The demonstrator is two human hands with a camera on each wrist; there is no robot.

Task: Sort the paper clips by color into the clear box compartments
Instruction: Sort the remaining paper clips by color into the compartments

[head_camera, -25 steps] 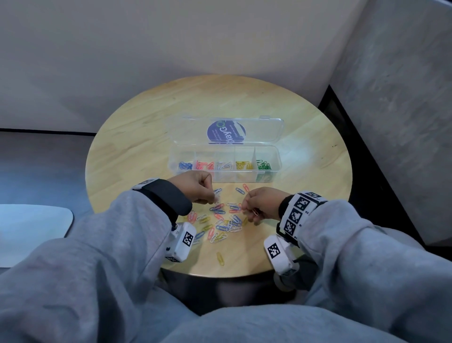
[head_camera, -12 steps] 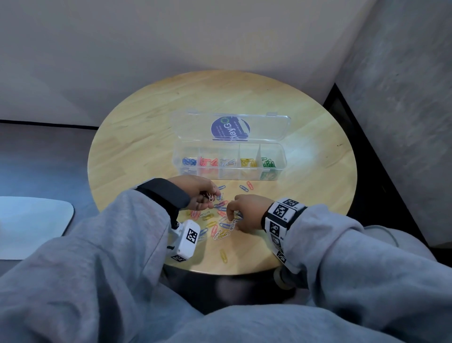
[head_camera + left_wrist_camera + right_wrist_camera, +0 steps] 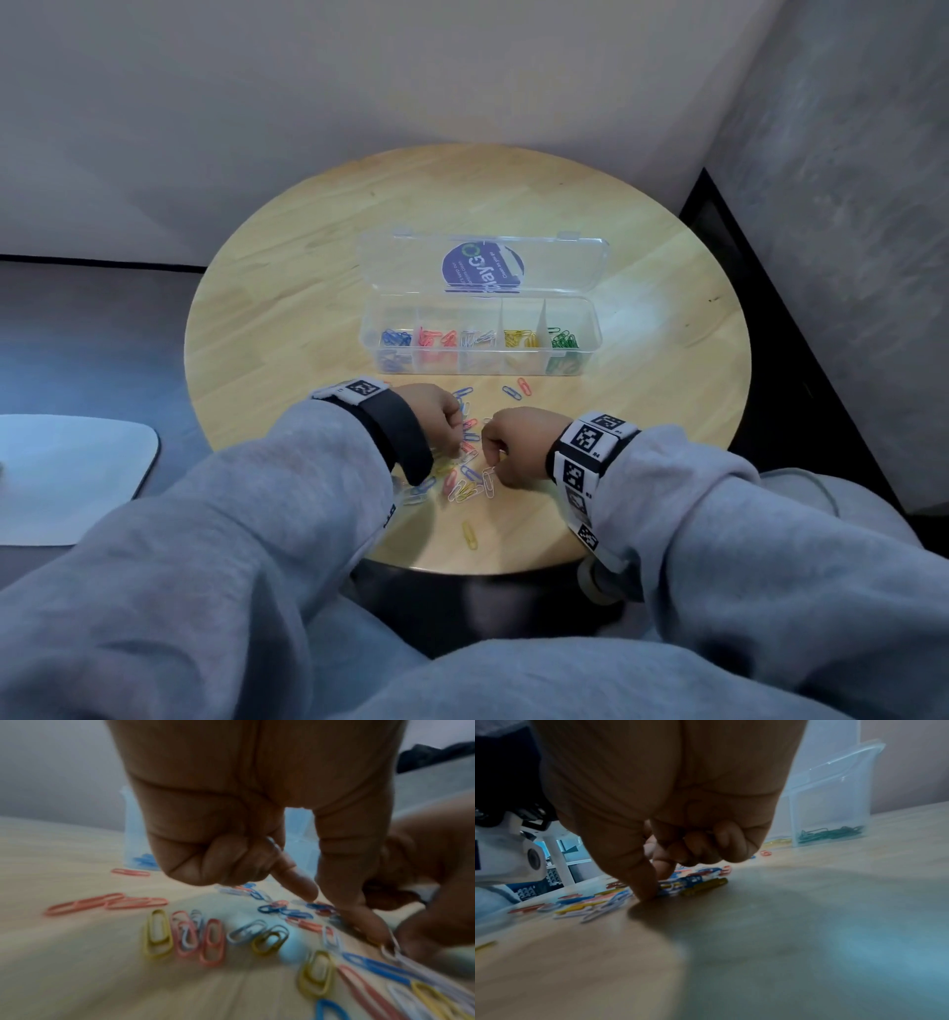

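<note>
A round, pale wooden table bears a clear plastic box, lid open, holding colour-sorted clips. Nearer lies a loose heap of glossy paper clips. The left hand and right hand curl over it; whether either pinches a clip is unclear.

I see a round wooden table with light, pale grain, standing in a corner. A plain off-white wall runs behind it; a grey mottled wall closes the right side. A dark baseboard lines the foot of the right wall. The floor at left is grey. A pale rounded-corner slab, perhaps a seat or low table, sits on it at far left. Light is dim and cool, with a soft glare patch on the tabletop at right.
</note>
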